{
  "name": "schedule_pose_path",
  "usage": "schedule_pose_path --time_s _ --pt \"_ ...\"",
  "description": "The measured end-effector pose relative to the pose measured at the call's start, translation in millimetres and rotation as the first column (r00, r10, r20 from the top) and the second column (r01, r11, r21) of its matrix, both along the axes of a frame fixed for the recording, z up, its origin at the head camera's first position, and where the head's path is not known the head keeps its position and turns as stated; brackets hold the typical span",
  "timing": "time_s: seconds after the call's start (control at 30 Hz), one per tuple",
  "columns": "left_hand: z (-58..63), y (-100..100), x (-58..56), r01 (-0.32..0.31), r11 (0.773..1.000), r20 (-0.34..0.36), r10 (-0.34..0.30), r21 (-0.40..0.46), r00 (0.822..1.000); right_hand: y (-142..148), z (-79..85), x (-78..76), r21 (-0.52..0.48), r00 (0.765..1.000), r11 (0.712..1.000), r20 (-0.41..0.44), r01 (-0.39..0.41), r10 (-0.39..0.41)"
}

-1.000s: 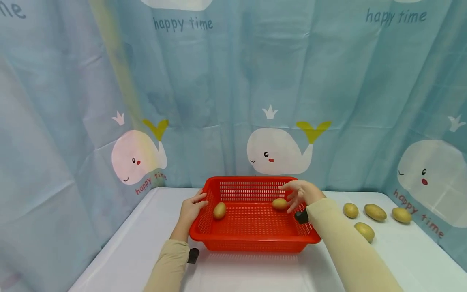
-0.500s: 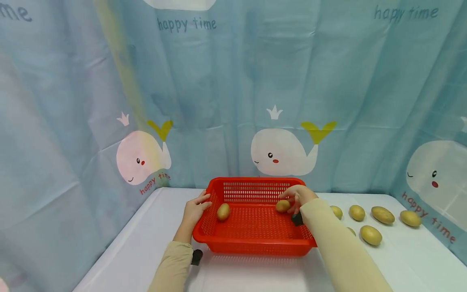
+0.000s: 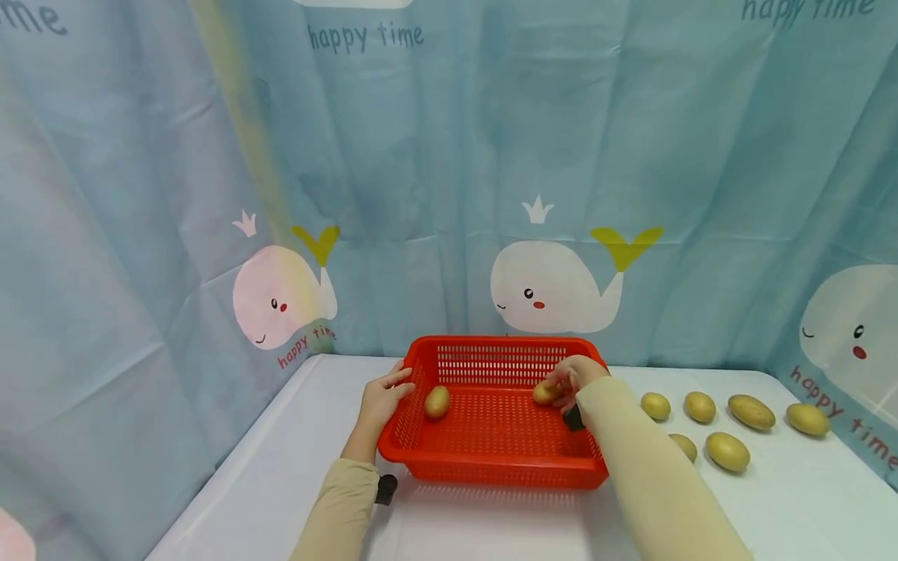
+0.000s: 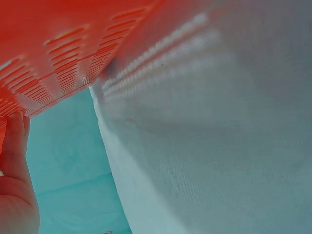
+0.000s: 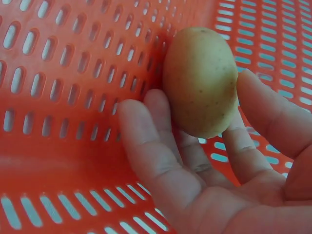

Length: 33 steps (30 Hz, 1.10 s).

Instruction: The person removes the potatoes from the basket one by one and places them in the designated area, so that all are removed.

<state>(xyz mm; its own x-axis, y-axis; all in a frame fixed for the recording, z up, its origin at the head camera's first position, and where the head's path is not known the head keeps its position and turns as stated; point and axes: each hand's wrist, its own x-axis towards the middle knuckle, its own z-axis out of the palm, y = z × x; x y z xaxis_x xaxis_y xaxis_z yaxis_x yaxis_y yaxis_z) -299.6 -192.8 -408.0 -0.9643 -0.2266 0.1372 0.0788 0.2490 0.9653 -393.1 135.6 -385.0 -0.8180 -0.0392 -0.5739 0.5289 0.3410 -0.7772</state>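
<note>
A red plastic basket (image 3: 498,461) with slotted walls stands on the table. My left hand (image 3: 376,403) holds its left rim; in the left wrist view, straight fingers (image 4: 14,141) lie against the outer wall. Inside the basket, at the right, my right hand (image 3: 579,372) grips a potato (image 3: 543,393). The right wrist view shows that potato (image 5: 200,83) between the thumb (image 5: 265,109) and the fingers, close to the slotted wall. Another potato (image 3: 436,402) lies at the basket's left end, apart from both hands.
Several potatoes lie loose on the white table (image 3: 484,526) to the right of the basket, among them a long one (image 3: 751,412). One potato (image 3: 682,446) is partly hidden by the right sleeve. A blue curtain (image 3: 449,156) with whale prints hangs behind the table.
My right hand has lowered from hovering beside the right potato, and its fingers have closed around it. The left hand has stayed at the rim. The whole view has shifted slightly.
</note>
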Motion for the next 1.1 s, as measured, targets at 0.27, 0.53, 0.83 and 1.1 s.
schedule_pose_path --time_s 0.27,0.53,0.83,1.1 --pt "-1.8 4 0.6 0.01 1.0 -0.002 -0.01 0.011 1.0 3 -0.2 8.9 0.017 0.998 0.998 -0.015 0.055 -0.055" --pt "-0.7 5 -0.4 0.014 1.0 0.005 -0.014 -0.003 1.0 2 -3.1 2.2 -0.01 1.0 1.0 -0.003 0.005 -0.005" --pt "1.5 2 2.0 0.02 1.0 0.021 -0.02 -0.003 1.0 5 6.0 -2.2 -0.101 0.999 0.995 0.031 -0.015 0.018" --pt "2.0 -4 -1.3 0.018 1.0 0.019 -0.017 -0.017 1.0 8 25.9 6.6 -0.056 1.0 0.998 -0.022 -0.007 0.006"
